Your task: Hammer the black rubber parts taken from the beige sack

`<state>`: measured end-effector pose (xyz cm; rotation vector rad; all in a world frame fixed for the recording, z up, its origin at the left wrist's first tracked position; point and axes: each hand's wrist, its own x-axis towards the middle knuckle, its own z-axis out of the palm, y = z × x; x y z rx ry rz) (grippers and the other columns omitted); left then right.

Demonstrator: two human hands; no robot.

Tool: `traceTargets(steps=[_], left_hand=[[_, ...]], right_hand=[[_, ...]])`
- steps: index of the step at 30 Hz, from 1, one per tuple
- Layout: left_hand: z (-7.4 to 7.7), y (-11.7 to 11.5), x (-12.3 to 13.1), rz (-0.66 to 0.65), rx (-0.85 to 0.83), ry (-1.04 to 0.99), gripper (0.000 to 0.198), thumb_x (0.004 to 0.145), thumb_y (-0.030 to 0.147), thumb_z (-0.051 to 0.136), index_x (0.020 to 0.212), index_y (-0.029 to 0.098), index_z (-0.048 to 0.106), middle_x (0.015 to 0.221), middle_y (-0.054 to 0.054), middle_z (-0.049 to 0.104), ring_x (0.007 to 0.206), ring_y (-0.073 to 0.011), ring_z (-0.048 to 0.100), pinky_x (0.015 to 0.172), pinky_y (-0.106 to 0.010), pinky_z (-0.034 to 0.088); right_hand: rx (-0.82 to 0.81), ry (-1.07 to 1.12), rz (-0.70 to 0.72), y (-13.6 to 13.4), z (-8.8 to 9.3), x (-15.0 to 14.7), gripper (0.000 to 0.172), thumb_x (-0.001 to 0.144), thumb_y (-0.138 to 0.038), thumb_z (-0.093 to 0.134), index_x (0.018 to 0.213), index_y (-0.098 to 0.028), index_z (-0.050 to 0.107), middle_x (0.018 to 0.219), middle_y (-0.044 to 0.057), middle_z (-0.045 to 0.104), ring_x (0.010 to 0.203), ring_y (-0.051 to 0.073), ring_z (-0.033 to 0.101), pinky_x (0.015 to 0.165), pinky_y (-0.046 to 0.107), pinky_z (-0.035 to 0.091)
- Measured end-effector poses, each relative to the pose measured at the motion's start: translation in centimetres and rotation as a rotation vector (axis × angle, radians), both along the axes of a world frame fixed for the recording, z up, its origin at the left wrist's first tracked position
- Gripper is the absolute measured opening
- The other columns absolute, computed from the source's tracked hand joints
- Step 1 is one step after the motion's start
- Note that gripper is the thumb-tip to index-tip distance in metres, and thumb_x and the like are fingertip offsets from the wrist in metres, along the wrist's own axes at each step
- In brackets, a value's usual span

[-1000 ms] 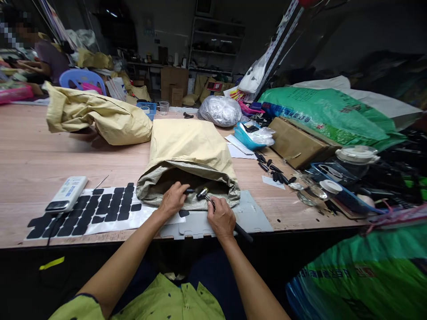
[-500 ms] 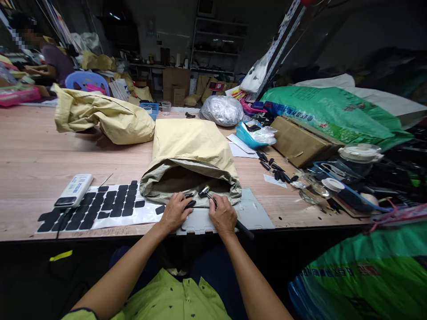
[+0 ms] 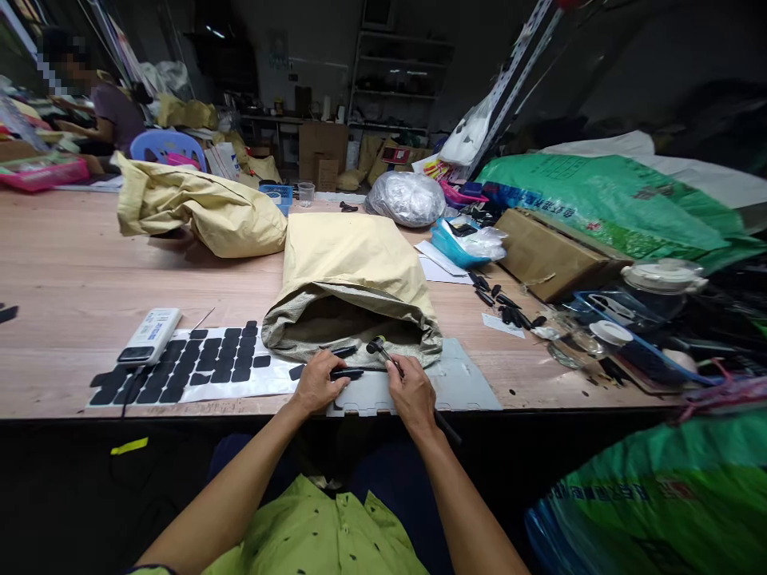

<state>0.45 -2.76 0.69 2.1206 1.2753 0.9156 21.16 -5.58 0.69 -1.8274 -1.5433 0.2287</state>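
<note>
My left hand (image 3: 320, 383) is closed at the front edge of the table, with a slim black piece (image 3: 348, 373) jutting from its fingertips. Just above lies a second black piece (image 3: 343, 351); whether the fingers touch it is unclear. My right hand (image 3: 412, 393) grips a small hammer (image 3: 375, 345) along its shaft, head toward the bag's mouth and dark handle end sticking out below the palm. Behind both hands, a tan woven sack (image 3: 353, 247) lies with its grey-lined mouth facing me. A light grey sheet (image 3: 464, 383) is partly under the hands.
Left of the sack are a white sheet of black stickers (image 3: 207, 389) and a white device (image 3: 149, 335). Another tan sack (image 3: 221, 216) lies behind. Loose black pieces (image 3: 509, 311), a cardboard box (image 3: 551, 255) and green sacks (image 3: 611, 192) fill the right. A person (image 3: 113, 116) sits far left.
The view has swung slightly left, so everything sits further right. The black pieces by my left fingers show more of their length. The hammer stays in my right hand.
</note>
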Motion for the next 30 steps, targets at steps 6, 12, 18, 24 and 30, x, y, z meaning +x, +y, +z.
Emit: traceTargets(steps=[6,12,18,24,30], left_hand=[[0.1,0.1,0.0,0.011,-0.042,0.031,0.014,0.072,0.018,0.075,0.086,0.018,0.070,0.083,-0.004,0.064,0.084,-0.0206,0.056,0.076,-0.032,0.045],[0.2,0.1,0.1,0.013,-0.058,0.049,0.012,0.073,0.019,0.074,0.085,0.019,0.071,0.083,-0.004,0.064,0.084,-0.0207,0.055,0.077,-0.033,0.044],[0.4,0.0,0.2,0.023,-0.067,0.047,0.012,0.072,0.018,0.074,0.083,0.018,0.070,0.081,-0.004,0.064,0.083,-0.0201,0.055,0.076,-0.031,0.043],[0.2,0.1,0.3,0.031,-0.065,0.056,0.013,0.071,0.016,0.073,0.084,0.019,0.068,0.082,-0.002,0.062,0.083,-0.0196,0.054,0.075,-0.030,0.042],[0.4,0.0,0.4,0.031,-0.080,0.062,0.011,0.073,0.017,0.071,0.083,0.019,0.068,0.081,-0.002,0.061,0.083,-0.0193,0.053,0.075,-0.030,0.041]], right_hand=[[-0.028,0.265,0.094,-3.5,0.3,-1.1,0.035,0.091,-0.040,0.047,0.105,-0.018,0.069,0.103,0.009,0.071,0.093,0.021,0.064,0.082,0.032,0.050],[0.064,0.186,0.141,-4.8,0.9,-2.2,0.032,0.093,-0.037,0.046,0.106,-0.018,0.069,0.103,0.010,0.071,0.095,0.020,0.065,0.084,0.032,0.050],[0.063,0.085,0.140,-4.9,0.6,-2.8,0.030,0.094,-0.033,0.044,0.106,-0.019,0.069,0.100,0.008,0.070,0.092,0.019,0.065,0.085,0.031,0.049],[0.092,0.101,0.156,-4.7,1.3,-3.0,0.030,0.095,-0.033,0.046,0.107,-0.018,0.068,0.098,0.008,0.070,0.091,0.018,0.065,0.084,0.030,0.049],[0.088,0.066,0.208,-5.3,1.0,-4.1,0.031,0.096,-0.033,0.043,0.110,-0.019,0.067,0.098,0.008,0.069,0.090,0.018,0.065,0.083,0.029,0.048]])
